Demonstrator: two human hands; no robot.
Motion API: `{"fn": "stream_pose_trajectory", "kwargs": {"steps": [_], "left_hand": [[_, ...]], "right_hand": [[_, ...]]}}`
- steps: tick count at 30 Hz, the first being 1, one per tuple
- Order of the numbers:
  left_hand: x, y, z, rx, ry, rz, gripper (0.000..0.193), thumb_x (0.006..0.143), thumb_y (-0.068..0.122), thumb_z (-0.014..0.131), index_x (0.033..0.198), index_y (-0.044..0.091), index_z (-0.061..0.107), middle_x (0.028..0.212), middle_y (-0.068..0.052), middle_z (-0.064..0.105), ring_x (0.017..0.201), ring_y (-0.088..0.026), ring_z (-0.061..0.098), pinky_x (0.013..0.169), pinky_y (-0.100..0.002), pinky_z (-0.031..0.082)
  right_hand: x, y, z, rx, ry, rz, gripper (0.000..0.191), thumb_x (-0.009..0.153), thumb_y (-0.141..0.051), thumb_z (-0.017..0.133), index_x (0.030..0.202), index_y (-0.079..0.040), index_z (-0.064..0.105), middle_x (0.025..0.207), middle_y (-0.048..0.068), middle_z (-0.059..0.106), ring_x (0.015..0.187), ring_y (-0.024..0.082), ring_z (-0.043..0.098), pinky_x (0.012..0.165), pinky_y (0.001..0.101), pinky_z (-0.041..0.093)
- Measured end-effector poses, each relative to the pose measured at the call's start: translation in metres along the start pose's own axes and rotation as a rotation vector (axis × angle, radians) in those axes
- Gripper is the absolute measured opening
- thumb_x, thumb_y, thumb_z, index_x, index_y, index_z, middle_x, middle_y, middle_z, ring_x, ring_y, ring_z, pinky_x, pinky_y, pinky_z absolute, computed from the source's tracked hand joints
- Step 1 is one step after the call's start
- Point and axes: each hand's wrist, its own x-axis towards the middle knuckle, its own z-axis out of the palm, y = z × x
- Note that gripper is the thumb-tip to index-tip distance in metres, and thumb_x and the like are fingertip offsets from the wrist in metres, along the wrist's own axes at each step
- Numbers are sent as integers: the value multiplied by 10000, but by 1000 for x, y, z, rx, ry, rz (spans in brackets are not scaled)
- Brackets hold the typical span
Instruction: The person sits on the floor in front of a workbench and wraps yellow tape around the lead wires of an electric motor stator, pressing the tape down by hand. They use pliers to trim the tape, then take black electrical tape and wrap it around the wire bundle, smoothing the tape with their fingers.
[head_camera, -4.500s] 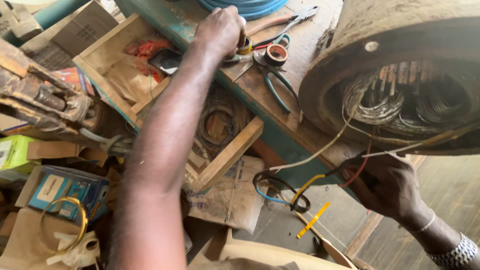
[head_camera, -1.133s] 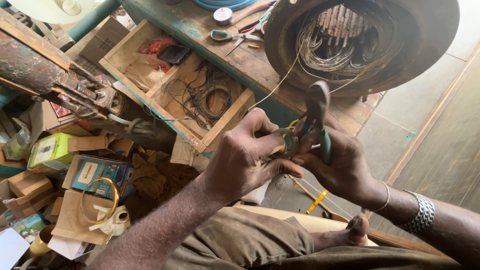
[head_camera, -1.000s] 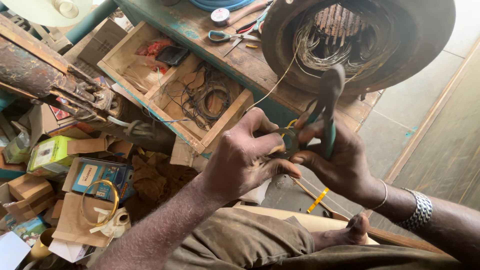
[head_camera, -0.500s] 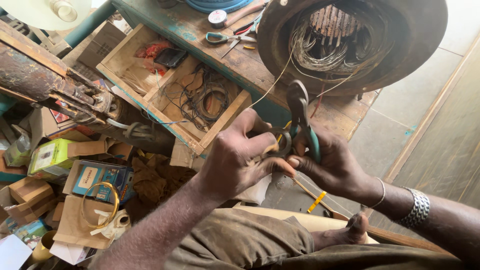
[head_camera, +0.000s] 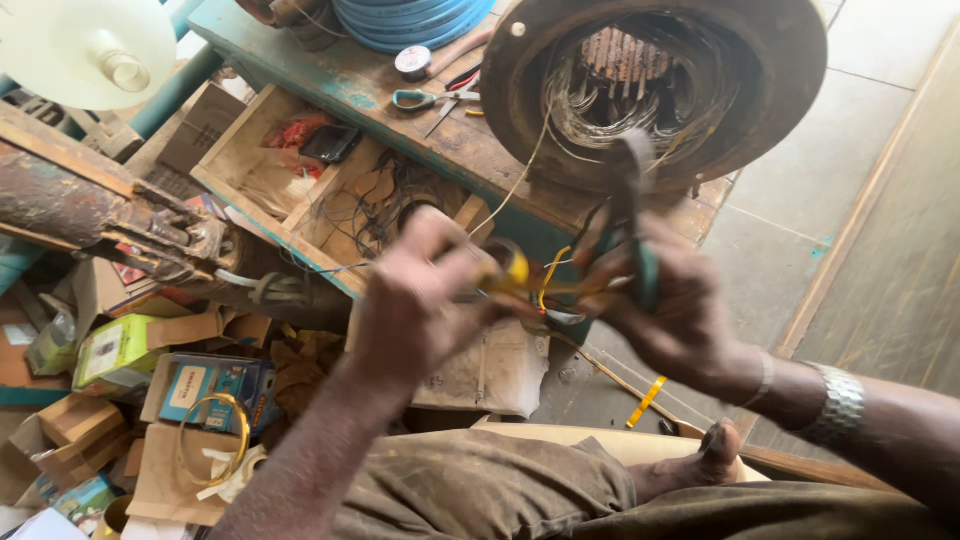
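Note:
My left hand (head_camera: 415, 305) pinches a bundle of yellow and red wire leads (head_camera: 525, 280) in front of me. My right hand (head_camera: 670, 310) grips green-handled pliers (head_camera: 635, 225), jaws down at the same wires; both hands are motion-blurred. The leads run up to a large round motor stator (head_camera: 665, 85) with copper windings, lying on the worn green wooden workbench (head_camera: 385, 95).
An open wooden drawer (head_camera: 330, 190) under the bench holds wire coils and scraps. Scissors (head_camera: 430, 100), a tape roll (head_camera: 412, 62) and a blue hose coil (head_camera: 410, 18) lie on the bench. Cardboard boxes (head_camera: 150, 370) crowd the floor at left. My knee and foot (head_camera: 700, 465) are below.
Earlier my left hand reached up onto the bench; now both hands are together on the wires. In the last second the pliers shifted and the hands moved slightly up and right.

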Motion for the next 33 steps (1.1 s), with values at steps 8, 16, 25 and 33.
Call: {"fn": "stream_pose_trajectory", "kwargs": {"steps": [8, 16, 25, 33], "left_hand": [[-11, -15, -40, -350, -348, 87, 222, 811, 261, 832, 701, 78, 772, 1069, -164, 718, 980, -280, 674, 766, -386, 561], [-14, 4, -22, -1192, -374, -255, 282, 917, 258, 789, 1012, 103, 574, 955, -135, 751, 862, -235, 751, 760, -349, 638], [-14, -19, -29, -1429, 153, -421, 429, 1001, 229, 683, 1361, 15, 587, 1281, -98, 702, 1230, -258, 678, 1044, -351, 582], [-19, -20, -32, -1013, -18, -289, 670, 940, 217, 839, 1467, -99, 571, 1402, -209, 678, 1123, -180, 655, 1051, -316, 564]], "right_hand": [[27, -17, -40, -428, 110, 31, 91, 943, -72, 759, 966, -36, 678, 1062, 83, 672, 950, 128, 649, 754, 319, 579], [36, -20, -36, -559, -121, 169, 210, 874, -133, 784, 1044, -22, 727, 978, 78, 669, 874, 159, 664, 718, 324, 570], [26, -28, -30, 105, -365, 566, 440, 915, -180, 667, 1323, -16, 665, 1009, 114, 762, 880, 155, 718, 839, 345, 637], [27, -30, -24, 197, -533, 648, 547, 923, -229, 644, 1427, -26, 585, 1243, 133, 765, 1105, 192, 719, 958, 382, 584]]}}
